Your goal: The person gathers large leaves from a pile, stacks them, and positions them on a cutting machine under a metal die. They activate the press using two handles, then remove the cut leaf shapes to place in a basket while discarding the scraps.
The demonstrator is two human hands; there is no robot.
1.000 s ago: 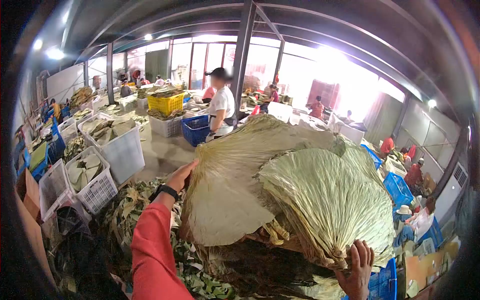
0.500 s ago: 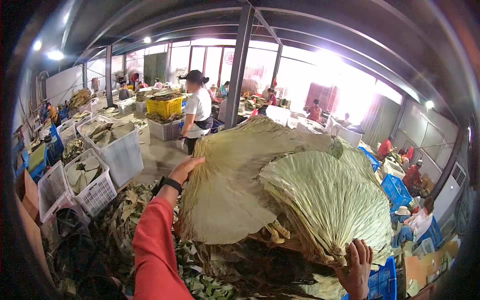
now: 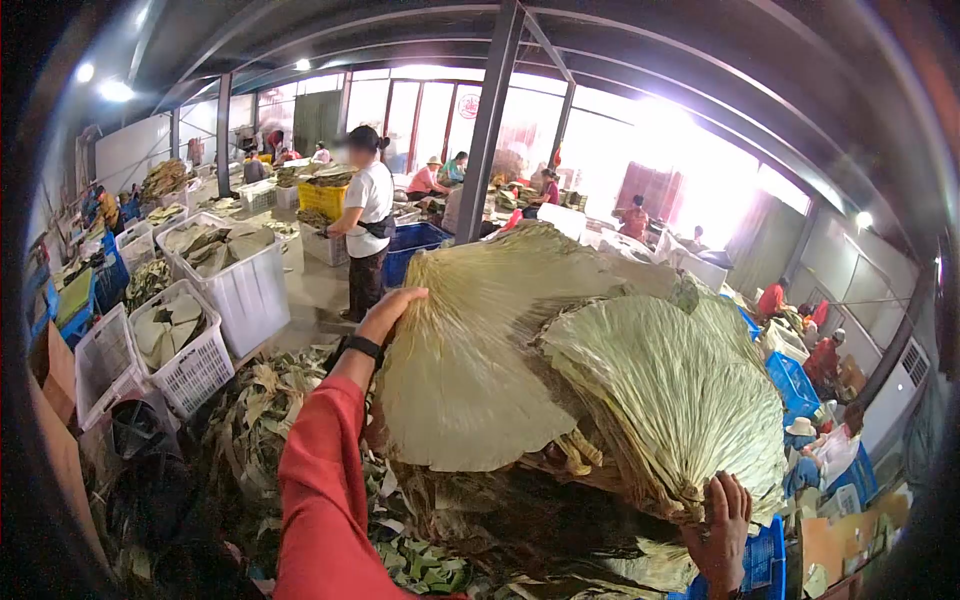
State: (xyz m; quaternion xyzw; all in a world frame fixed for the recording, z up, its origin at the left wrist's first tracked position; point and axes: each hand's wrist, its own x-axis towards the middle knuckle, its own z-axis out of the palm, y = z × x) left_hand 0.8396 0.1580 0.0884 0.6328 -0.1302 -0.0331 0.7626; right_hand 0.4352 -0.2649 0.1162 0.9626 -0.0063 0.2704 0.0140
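A broad, pale dried lotus leaf, folded like a fan, spreads before me over a dark pile of leaves. At its gathered upper-left corner my left hand is closed on it, with the thumb hidden. To the right lies a thick stack of folded lotus leaves, greener and deeply creased, overlapping the first leaf. My right hand is closed at the stack's gathered lower end, fingers bent over the edge. The undersides of both holds are hidden.
White crates of cut leaves stand on the left. Loose leaf scraps lie below them. A co-worker in a white shirt stands beyond, near a blue crate and a grey post. Blue crates line the right.
The co-worker in white has straightened and now reaches toward the crates at left, uncovering the blue crate. Both hands and the leaves sit slightly farther right in view; both holds stay the same.
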